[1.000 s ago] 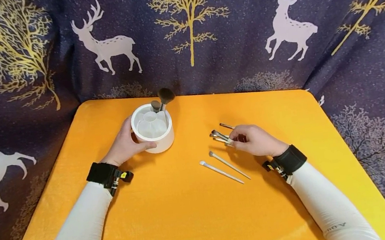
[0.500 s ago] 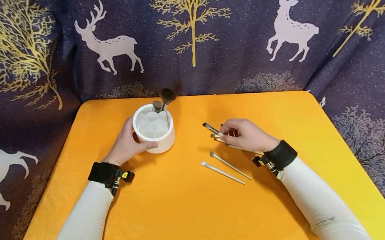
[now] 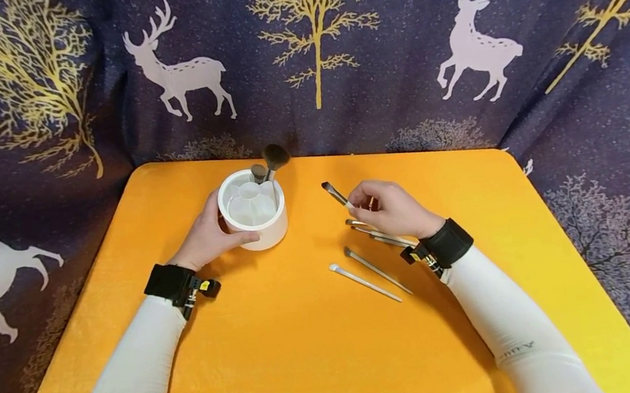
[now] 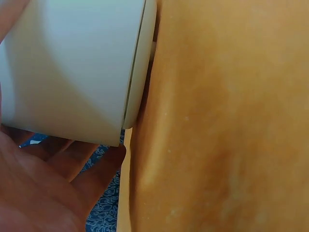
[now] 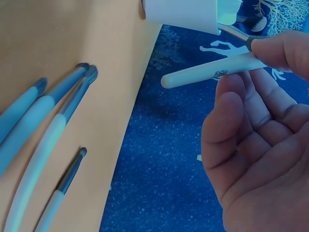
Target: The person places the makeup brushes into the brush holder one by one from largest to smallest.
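A round white brush holder (image 3: 267, 233) with a clear divided insert stands on the table, my left hand (image 3: 203, 234) gripping its side with the thumb across the front. Two makeup brushes lean inside it, a large fluffy one (image 3: 276, 156) and a smaller one (image 3: 258, 173). To the right, my right hand (image 3: 393, 209) pinches another makeup brush (image 3: 335, 192), dark bristles pointing up and left; its pale handle (image 5: 207, 70) shows in the right wrist view between thumb and fingers. Close up in the left wrist view is the holder's wall (image 4: 72, 63), with fingers (image 4: 96, 179) beneath.
Below the right hand lie several loose brushes (image 3: 392, 239), partly covered by the wrist. Nearer me are a white-tipped brush (image 3: 365, 283) and a grey-tipped brush (image 3: 378, 270). An orange cloth (image 3: 265, 362) covers the table; a dark deer-print curtain (image 3: 376, 69) hangs behind.
My right hand has lifted one brush off the group and moved left and away from me with it, uncovering more of the brushes below. The left hand stays on the holder.
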A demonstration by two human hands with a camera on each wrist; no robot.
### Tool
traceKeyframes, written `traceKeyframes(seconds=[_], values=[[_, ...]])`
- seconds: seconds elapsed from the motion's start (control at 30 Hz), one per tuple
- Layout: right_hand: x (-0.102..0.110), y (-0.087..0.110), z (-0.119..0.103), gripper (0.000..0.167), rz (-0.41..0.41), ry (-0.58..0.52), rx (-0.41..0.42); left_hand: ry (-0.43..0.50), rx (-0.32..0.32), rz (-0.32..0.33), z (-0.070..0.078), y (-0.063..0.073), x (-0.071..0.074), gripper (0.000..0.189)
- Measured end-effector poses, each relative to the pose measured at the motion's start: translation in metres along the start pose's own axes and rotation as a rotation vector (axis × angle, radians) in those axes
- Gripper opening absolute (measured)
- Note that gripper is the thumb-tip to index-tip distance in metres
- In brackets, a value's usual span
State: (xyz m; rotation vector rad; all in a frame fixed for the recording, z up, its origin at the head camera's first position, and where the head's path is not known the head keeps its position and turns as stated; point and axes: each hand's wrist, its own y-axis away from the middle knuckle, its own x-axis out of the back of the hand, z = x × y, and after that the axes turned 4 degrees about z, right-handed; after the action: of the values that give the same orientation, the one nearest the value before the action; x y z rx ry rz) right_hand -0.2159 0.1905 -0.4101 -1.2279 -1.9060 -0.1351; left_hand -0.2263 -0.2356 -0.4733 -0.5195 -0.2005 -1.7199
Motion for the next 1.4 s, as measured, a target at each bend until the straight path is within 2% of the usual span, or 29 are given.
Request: traceKeyframes(seconds=[0.27, 0.63, 0.97, 1.17, 1.4], values=[[-0.001, -0.013, -0.004, 0.006, 0.015, -0.039, -0.001, 0.016, -0.002, -0.007, 0.004, -0.003, 0.000, 0.123], [-0.009, -0.031, -0.013, 0.009, 0.053, -0.039, 0.010, 0.032, -0.009, -0.013, 0.005, -0.002, -0.001, 0.121], [-0.021, -0.046, -0.023, 0.009, 0.070, -0.068, 0.027, 0.046, 0.016, -0.015, 0.004, 0.002, 0.001, 0.123], [-0.030, -0.053, -0.028, 0.011, 0.067, -0.095, 0.021, 0.056, 0.007, -0.012, 0.003, 0.004, 0.002, 0.123], [-0.035, -0.056, -0.030, 0.011, 0.090, -0.114, 0.017, 0.024, -0.018, -0.024, 0.002, 0.002, 0.002, 0.123]])
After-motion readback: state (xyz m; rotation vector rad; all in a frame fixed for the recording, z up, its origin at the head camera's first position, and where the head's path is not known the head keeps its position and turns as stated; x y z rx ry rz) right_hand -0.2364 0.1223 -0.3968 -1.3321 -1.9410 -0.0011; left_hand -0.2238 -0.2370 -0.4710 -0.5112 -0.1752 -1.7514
